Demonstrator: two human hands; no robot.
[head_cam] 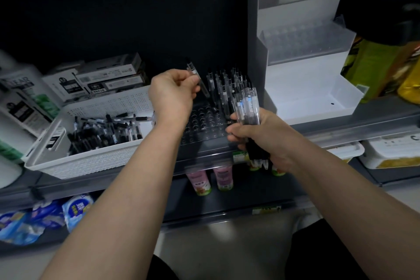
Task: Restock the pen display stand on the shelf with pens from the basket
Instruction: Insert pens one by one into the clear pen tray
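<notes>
**One pen over the stand, a bundle in the other hand**

My left hand (172,95) is curled around a single pen (203,88), pinched between thumb and fingers. The pen is tilted over the back of the clear pen display stand (202,125). Its lower tip blurs into the dark, so I cannot tell whether it touches a hole. My right hand (261,134) grips a bundle of pens (248,107) just in front of the stand's right end. Their clear barrels fan upward out of my fist and their dark ends stick out below it. The barrels overlap too much for me to count them.

The stand sits on the shelf (204,161), between the basket and a white tiered display (302,57). A cluster of standing pens (223,88) fills its back right part. My left wrist covers its left edge and my right hand covers its front right corner. The rows of holes I can see in front hold nothing.

The white perforated basket (95,163) is on the shelf to the left, just beside the stand. It holds a loose heap of pens (104,132) lying crosswise. Behind it are stacked boxes (109,77), their print too small to read. The packaging at the far left is smeared and cut off by the frame.

On the shelf below, the bottles (200,182) show only their lower halves and the blue packets (45,216) are blurred.
</notes>
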